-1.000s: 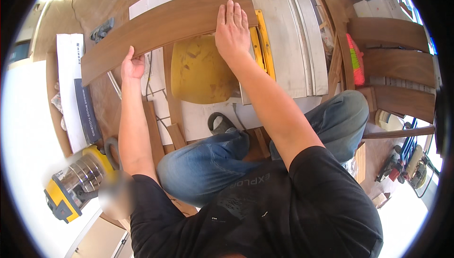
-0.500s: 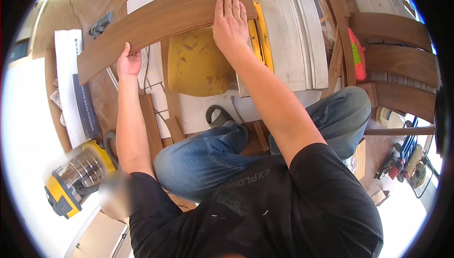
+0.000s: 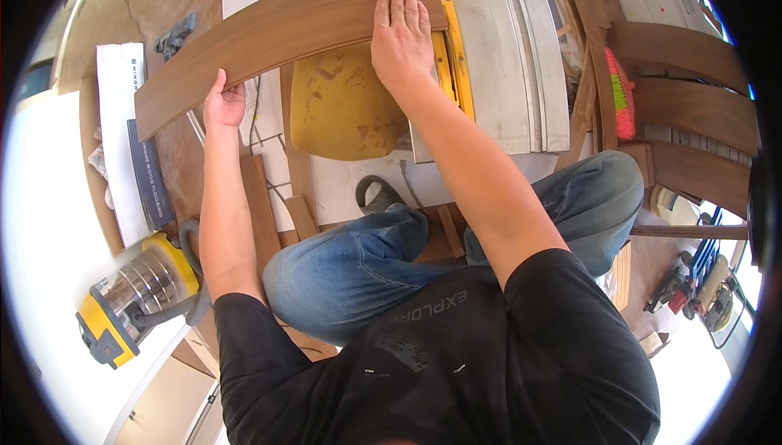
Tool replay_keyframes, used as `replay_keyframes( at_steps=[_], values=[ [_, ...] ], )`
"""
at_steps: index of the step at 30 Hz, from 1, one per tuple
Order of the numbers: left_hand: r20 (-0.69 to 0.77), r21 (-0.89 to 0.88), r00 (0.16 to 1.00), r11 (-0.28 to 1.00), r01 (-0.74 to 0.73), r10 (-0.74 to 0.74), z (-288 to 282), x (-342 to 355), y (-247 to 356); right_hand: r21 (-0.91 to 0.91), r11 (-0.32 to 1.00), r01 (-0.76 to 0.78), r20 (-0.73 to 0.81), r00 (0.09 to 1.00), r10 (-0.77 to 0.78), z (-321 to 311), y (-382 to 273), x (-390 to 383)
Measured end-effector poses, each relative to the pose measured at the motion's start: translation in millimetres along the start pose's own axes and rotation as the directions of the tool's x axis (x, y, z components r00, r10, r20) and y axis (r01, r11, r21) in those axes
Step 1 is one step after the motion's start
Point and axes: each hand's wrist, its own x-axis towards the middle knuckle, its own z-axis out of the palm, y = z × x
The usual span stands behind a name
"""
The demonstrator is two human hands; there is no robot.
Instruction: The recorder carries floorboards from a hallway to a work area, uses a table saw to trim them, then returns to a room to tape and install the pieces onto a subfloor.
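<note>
At eight o'clock stands a yellow shop vacuum (image 3: pixel 134 298). Farther out, the left hand (image 3: pixel 222 105) has its grip curled on the brown plank's (image 3: pixel 277 33) near edge (steadying it), while the right hand (image 3: pixel 401 37) presses flat at twelve o'clock, over the saw table (image 3: pixel 497 62).

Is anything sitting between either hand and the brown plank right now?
Nothing visible does. The left hand grips the near edge of the brown plank close to its left end, and the right hand lies flat, palm down, on top of it further right. Both touch the wood directly.
</note>
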Motion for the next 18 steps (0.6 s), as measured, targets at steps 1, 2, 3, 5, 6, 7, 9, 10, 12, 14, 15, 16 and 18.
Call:
replay_keyframes(
  at_steps=[1,2,3,5,6,7,9,10,12,14,15,16,18],
  values=[
    [-0.001,-0.001,1.000,1.000,0.000,0.000,0.1,-0.1,-0.5,0.000,1.000,0.001,0.001,1.000,-0.001,0.1,0.3,-0.2],
    [-0.002,0.001,1.000,1.000,0.000,0.000,0.4,0.0,-1.0,0.027,1.000,0.000,-0.009,1.000,0.000,0.3,0.9,-0.3],
    [-0.004,0.005,1.000,1.000,-0.002,0.002,-0.5,0.5,-0.3,0.057,0.998,0.000,-0.019,1.000,0.001,-0.2,0.4,-0.2],
    [0.005,0.007,1.000,1.000,-0.004,0.004,-2.0,1.4,1.3,0.031,1.000,0.000,-0.009,1.000,0.001,-1.0,-0.7,-0.6],
    [0.017,0.006,1.000,1.000,-0.001,0.001,-0.3,2.4,-0.8,-0.002,1.000,-0.003,0.001,1.000,0.003,-0.9,0.7,-0.8],
    [0.020,0.005,1.000,1.000,0.003,-0.003,1.1,2.9,-2.3,-0.006,1.000,-0.006,0.001,1.000,0.006,-0.7,1.6,-0.9],
    [-0.004,0.002,1.000,1.000,-0.007,0.007,0.1,4.4,-1.7,-0.005,1.000,-0.005,0.001,1.000,0.005,-0.7,0.5,-0.7],
    [-0.004,0.003,1.000,1.000,-0.007,0.007,-1.9,5.7,0.2,-0.005,1.000,-0.005,0.001,1.000,0.005,-1.2,-0.7,-0.6],
    [0.011,0.007,1.000,1.000,0.004,-0.004,-4.5,7.1,2.9,-0.002,1.000,-0.001,-0.004,1.000,0.001,-1.7,-1.2,-1.2],
    [0.009,0.017,1.000,1.000,0.004,-0.004,-6.2,6.5,2.7,-0.010,1.000,0.002,-0.001,1.000,-0.002,-1.8,-0.5,-2.1],
    [0.008,0.029,1.000,1.000,-0.002,0.002,-6.5,5.8,3.4,-0.013,1.000,0.007,-0.001,1.000,-0.007,-2.1,-0.5,-2.0],
    [0.009,0.027,1.000,1.000,-0.002,0.001,-6.6,5.2,2.9,-0.014,1.000,0.007,-0.001,1.000,-0.007,-2.5,0.0,-2.8],
    [0.036,0.024,0.999,1.000,0.002,-0.003,-6.4,4.1,2.3,0.001,1.000,0.010,0.001,1.000,-0.010,-3.4,1.0,-5.0]
  ],
)
